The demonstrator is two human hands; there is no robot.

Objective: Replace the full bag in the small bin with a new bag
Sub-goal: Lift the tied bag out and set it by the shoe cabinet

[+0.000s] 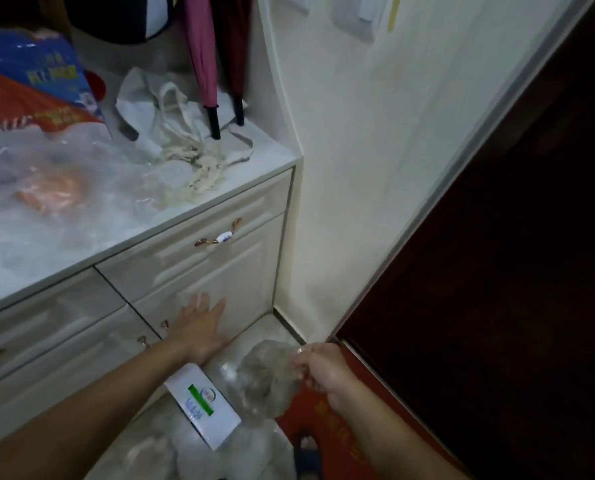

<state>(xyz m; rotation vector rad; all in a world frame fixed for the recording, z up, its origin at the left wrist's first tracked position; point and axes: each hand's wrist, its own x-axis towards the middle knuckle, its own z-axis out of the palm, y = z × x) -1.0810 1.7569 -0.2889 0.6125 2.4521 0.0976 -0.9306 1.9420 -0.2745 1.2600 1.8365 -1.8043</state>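
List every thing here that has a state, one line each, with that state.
left hand: open, flat against the cabinet door
right hand: pinching the clear plastic bag
clear plastic bag: crumpled, held up
cabinet door: shut
drawer: shut
umbrellas: folded, upright
white box: closed

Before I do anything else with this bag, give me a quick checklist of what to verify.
1. Right hand grips the clear plastic bag: ok.
2. Left hand free, flat against the cabinet door: ok.
3. Small bin in view: not ok, none visible.
4. Bag empty or full: cannot tell, blurred.
5. Floor clear beneath: not ok, a white carton and more plastic lie there.
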